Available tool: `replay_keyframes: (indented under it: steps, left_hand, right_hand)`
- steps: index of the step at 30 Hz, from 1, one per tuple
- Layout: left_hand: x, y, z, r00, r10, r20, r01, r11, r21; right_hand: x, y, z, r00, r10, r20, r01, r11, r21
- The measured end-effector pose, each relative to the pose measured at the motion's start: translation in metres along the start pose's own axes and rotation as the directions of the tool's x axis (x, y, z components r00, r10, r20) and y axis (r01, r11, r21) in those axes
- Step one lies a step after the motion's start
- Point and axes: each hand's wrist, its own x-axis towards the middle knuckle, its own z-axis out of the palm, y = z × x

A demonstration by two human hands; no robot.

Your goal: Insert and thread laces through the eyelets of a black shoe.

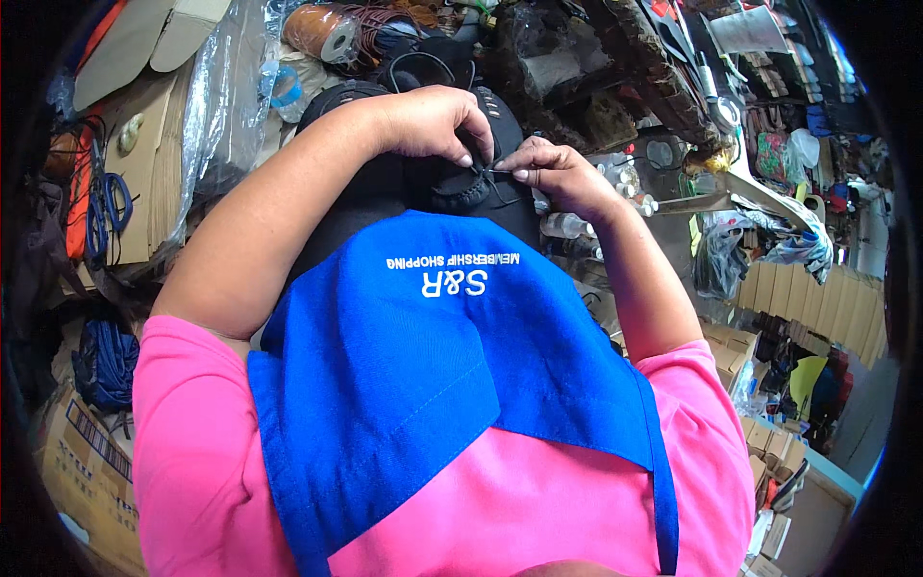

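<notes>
Blue-handled scissors (107, 200) were at the left, with a cardboard box (94, 492) nearer. A brown spool (313, 33) lay far; small bottles (565, 226) were right.

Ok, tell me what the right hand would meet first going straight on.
Pointing left, the right hand would probably meet the left hand at its fingertips; depth is unclear.

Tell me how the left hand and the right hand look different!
The left hand sits higher in the picture than the right hand. The left hand's fingers curl down and rightward, while the right hand's fingers point left. Both hands are bare, with fingertips close together by the dark braided-looking piece.
</notes>
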Motion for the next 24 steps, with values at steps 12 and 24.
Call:
replay_keyframes:
  steps: [12,24]
  left_hand:
    - [-0.054,0.021,0.022,0.783,-0.028,-0.621,0.254,0.926,0.279]
    - [-0.051,0.014,0.043,0.856,0.111,-0.506,0.197,0.834,0.516]
  right_hand:
    - [-0.014,-0.037,0.035,0.95,-0.184,-0.251,0.067,0.909,-0.412]
    - [-0.026,-0.022,0.064,0.86,-0.387,-0.332,0.056,0.719,-0.693]
